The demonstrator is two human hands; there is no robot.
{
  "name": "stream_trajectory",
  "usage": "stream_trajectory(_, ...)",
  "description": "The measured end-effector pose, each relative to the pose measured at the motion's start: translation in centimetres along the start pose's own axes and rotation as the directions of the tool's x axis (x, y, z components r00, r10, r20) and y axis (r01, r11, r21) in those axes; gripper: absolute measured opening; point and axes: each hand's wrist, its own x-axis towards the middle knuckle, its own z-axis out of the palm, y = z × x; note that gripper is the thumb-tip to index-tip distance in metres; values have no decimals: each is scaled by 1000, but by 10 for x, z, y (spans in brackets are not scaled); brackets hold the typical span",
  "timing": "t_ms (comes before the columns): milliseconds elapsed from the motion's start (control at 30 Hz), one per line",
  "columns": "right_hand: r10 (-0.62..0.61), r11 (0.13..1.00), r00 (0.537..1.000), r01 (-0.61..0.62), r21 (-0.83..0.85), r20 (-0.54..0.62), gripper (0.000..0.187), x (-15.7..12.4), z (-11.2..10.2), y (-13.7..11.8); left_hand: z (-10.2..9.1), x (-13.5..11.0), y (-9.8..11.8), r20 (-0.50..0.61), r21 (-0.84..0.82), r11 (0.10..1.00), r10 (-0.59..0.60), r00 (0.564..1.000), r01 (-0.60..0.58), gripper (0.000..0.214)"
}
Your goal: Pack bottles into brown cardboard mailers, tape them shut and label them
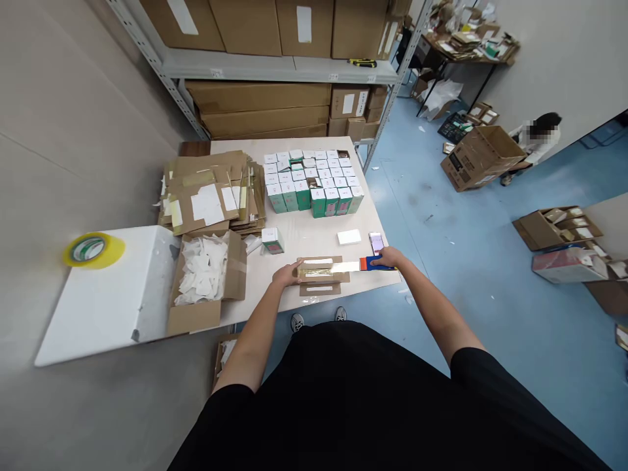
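Head view, left to right: a yellow tape roll [93, 250] sits on a white board [98, 301], then an open carton of white packets [206, 278]. At the counter's [275, 288] near edge our left hand [288, 273] presses flat on a small cardboard box [321, 273], fingers spread to steady it. Our right hand [390, 258] grips the tape dispenser [375, 263], tape stretched across the box between both hands.

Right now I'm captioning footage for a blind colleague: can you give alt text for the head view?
A person's left hand presses on a small flat cardboard box at a table's near edge, while the right hand draws a tape dispenser away from it. Behind stand rows of green-and-white cartons and stacked flattened cardboard.
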Motion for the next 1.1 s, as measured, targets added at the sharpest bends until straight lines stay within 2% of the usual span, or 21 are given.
stream_trajectory(167,56,998,998,-57,-25,-13,52,-5,15,-9,3,0,-1,-73,-191,982,-12,997,-3,82)
stream_trajectory(267,99,995,995,-99,-30,-12,50,-7,24,-22,5,0,-3,-46,-226,974,-12,999,1,87)
stream_trajectory(533,161,987,986,-162,-6,-47,50,1,45,-48,9,8,-17,57,-168,986,23,998,-13,100)
stream_trajectory(633,167,986,985,-166,15,-52,47,8,60,-67,11,10,-21,99,-124,992,45,994,-32,103)
stream_trajectory(833,190,976,981,-183,121,-41,35,24,102,-108,11,6,-17,96,-63,998,31,995,-25,102)
stream_trajectory(933,267,946,962,-251,205,-53,41,24,123,-103,10,4,-14,87,-49,999,10,996,-6,103)
stream_trajectory(1000,336,917,935,-298,266,-114,47,21,137,-88,10,4,-13,83,-52,999,-3,997,8,104)
stream_trajectory(1100,371,898,907,-296,325,-200,47,15,155,-57,10,4,-13,76,-73,997,-11,997,16,105)
